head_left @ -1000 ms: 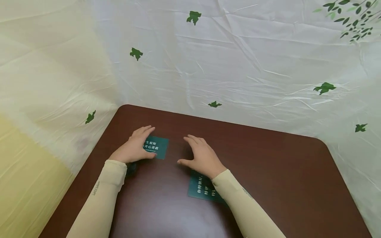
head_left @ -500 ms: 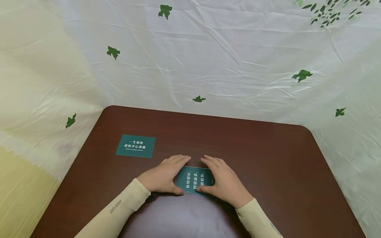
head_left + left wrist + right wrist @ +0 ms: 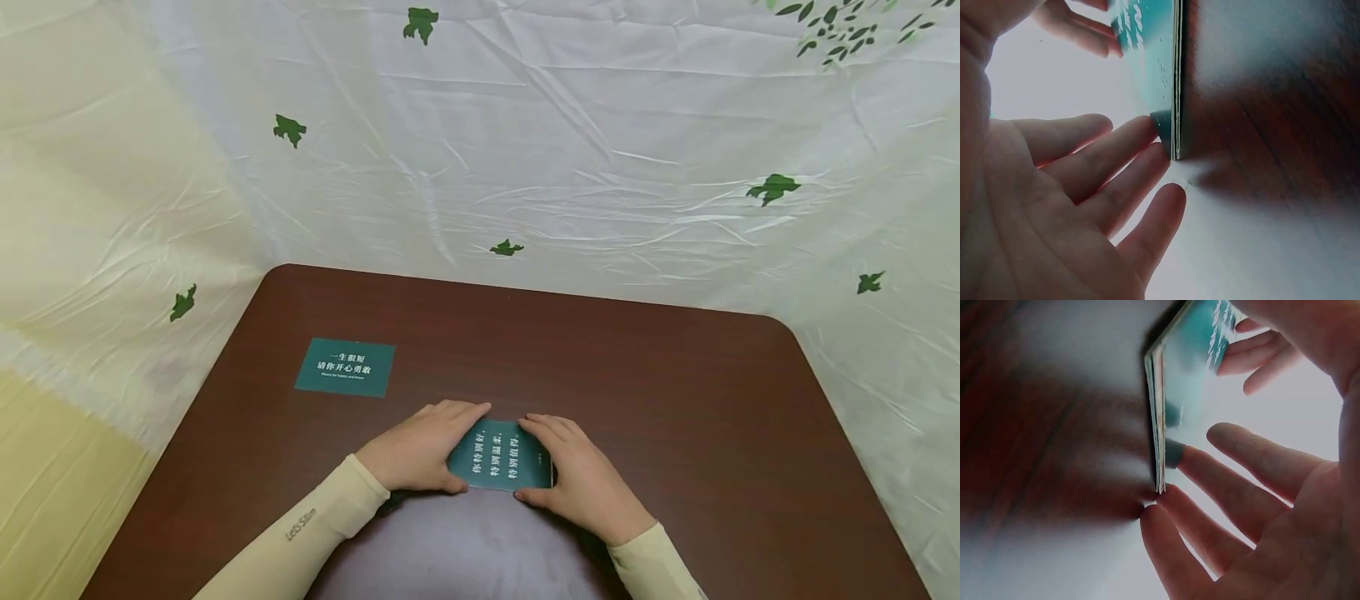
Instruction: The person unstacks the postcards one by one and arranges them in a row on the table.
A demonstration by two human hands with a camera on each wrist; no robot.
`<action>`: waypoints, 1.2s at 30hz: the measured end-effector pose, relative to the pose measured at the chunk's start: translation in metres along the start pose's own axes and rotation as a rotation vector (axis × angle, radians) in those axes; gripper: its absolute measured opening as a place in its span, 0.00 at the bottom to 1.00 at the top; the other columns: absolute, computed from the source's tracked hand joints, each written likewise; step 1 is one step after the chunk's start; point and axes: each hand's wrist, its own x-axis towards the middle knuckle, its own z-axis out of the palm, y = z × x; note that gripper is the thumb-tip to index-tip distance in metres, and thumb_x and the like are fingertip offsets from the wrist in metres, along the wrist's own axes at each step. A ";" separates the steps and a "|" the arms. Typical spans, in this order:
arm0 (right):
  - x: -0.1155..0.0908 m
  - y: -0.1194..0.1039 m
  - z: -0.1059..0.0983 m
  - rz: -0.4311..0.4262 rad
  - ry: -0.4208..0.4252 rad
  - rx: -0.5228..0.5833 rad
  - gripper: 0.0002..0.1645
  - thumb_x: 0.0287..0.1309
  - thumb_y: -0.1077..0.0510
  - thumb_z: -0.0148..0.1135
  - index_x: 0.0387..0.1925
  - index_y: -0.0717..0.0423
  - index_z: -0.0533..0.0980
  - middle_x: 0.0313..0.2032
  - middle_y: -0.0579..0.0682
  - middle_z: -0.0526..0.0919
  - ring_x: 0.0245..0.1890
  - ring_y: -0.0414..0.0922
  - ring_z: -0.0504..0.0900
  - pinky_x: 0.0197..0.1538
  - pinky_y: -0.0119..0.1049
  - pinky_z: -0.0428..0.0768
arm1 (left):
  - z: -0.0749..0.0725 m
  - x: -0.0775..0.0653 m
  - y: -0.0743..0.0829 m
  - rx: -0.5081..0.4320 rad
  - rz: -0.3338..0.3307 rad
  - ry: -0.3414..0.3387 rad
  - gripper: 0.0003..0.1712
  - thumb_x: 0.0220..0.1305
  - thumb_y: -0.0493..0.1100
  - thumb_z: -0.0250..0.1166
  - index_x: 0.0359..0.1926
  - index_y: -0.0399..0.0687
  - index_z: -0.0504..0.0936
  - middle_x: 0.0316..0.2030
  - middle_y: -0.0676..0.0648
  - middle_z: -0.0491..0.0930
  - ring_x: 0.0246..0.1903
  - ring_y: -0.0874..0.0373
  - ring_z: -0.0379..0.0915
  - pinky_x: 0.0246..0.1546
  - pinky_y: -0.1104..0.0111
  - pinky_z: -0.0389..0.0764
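Far left, we note a pale cloth backdrop [image 3: 97,200], yellowish on this side. Next, a cream sleeve [image 3: 285,542] with dark lettering reaches in from the near edge. A single teal card [image 3: 345,368] lies flat beyond the left forearm, apart from both hands; its white Chinese lines read upright to us.

The left hand [image 3: 414,450] touches the left end of a stack of teal cards [image 3: 501,457]: fingers at the far corner, thumb at the near one. The left wrist view shows these fingers nearly straight and slightly spread; we see no firm pinch. The stack lies on the reddish-brown table [image 3: 675,400], between the hands, its top characters turned sideways. Its layers appear nearly flush with slight gaps; we infer the ends are bracketed so that the edges sit square.

The right hand [image 3: 588,479] mirrors this at the right end, fingers spread, thumb at the near corner. The right wrist view shows one fingertip close against the glossy top face, perhaps to steady it; contact is unclear. Thumb pressure we cannot tell for either hand. Rightmost, a second sleeve [image 3: 652,567] leaves the frame at lower right
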 end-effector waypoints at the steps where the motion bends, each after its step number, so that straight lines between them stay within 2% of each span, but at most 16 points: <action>1: 0.000 0.000 0.000 -0.001 0.000 -0.001 0.56 0.46 0.43 0.89 0.75 0.51 0.75 0.74 0.48 0.78 0.75 0.51 0.73 0.72 0.50 0.80 | 0.000 0.000 0.000 0.008 -0.001 0.000 0.62 0.56 0.54 0.84 0.85 0.48 0.60 0.79 0.50 0.69 0.77 0.51 0.67 0.80 0.52 0.67; 12: 0.000 0.002 -0.001 -0.014 -0.007 -0.015 0.51 0.48 0.44 0.88 0.73 0.50 0.77 0.72 0.47 0.79 0.74 0.51 0.75 0.71 0.51 0.81 | 0.000 0.000 0.001 0.052 0.009 0.004 0.60 0.57 0.54 0.82 0.84 0.48 0.62 0.77 0.51 0.71 0.75 0.52 0.69 0.79 0.52 0.69; 23: 0.002 0.004 -0.002 -0.039 0.014 -0.046 0.51 0.46 0.43 0.89 0.72 0.50 0.78 0.72 0.47 0.80 0.73 0.49 0.77 0.71 0.49 0.81 | -0.003 0.000 0.000 0.071 0.027 0.020 0.59 0.57 0.56 0.83 0.84 0.49 0.63 0.76 0.50 0.73 0.74 0.52 0.71 0.78 0.52 0.69; 36: 0.017 -0.003 -0.006 -0.051 0.022 -0.073 0.48 0.47 0.42 0.88 0.69 0.48 0.80 0.70 0.46 0.82 0.71 0.49 0.79 0.68 0.50 0.83 | -0.012 -0.002 -0.009 0.019 0.011 0.044 0.58 0.59 0.54 0.82 0.84 0.48 0.63 0.77 0.50 0.73 0.75 0.52 0.70 0.77 0.51 0.64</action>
